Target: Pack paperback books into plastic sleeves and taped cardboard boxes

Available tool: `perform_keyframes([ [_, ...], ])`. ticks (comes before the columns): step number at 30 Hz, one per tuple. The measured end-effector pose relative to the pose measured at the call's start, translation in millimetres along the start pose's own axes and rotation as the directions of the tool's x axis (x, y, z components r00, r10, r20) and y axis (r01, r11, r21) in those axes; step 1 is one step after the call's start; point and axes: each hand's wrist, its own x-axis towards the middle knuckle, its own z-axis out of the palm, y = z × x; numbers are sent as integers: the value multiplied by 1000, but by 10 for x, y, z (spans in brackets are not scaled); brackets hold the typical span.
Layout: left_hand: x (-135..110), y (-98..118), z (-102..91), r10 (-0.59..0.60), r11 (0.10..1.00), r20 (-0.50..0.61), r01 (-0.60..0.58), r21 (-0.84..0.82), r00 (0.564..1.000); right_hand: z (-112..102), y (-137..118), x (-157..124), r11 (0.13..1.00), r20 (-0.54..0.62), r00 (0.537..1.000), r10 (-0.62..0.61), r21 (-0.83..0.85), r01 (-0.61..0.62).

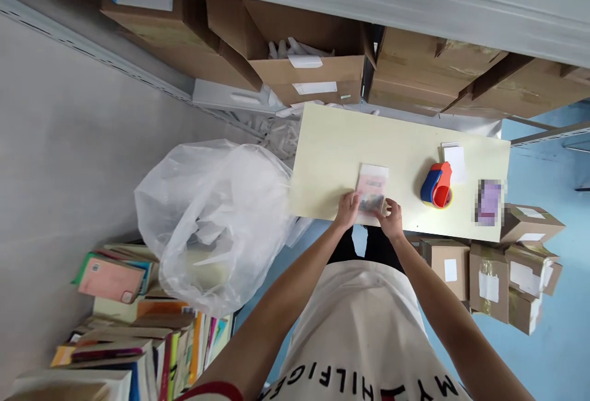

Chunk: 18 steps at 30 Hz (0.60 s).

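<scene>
A thin pink-covered book (371, 187) lies flat near the front edge of the pale table (332, 149). It has a whitish strip at its far end and a shiny surface like clear plastic wrapping. My left hand (348, 210) grips the book's left edge, thumb and fingers closed there. At the near right corner, my right hand (391, 219) has its fingers bent in a pinch on the book or its wrapping; which of the two is too small to tell. Right of the book stands a red and blue tape dispenser (436, 186), touched by neither hand.
White paper slips (455, 164) and a blurred purple item (489, 202) lie at the table's right. A large clear plastic bag (216, 222) of scraps bulges at its left, above stacked books (138, 345). Cardboard boxes (313, 75) fill the shelf behind; taped boxes (488, 278) sit right.
</scene>
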Motion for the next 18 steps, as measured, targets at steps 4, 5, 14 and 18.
perform_keyframes([
  [4,-84,-36,25,-85,996,-68,86,2,994,-65,93,36,992,46,996,71,103,-75],
  [5,-109,-21,37,-70,997,-61,71,8,996,-54,98,62,987,80,994,75,135,-86],
  [14,-72,90,-8,52,997,-154,-43,65,987,262,-25,330,987,204,977,-63,159,31],
  [18,242,102,-359,22,998,-242,-8,57,970,595,-391,575,981,258,954,-153,154,116],
])
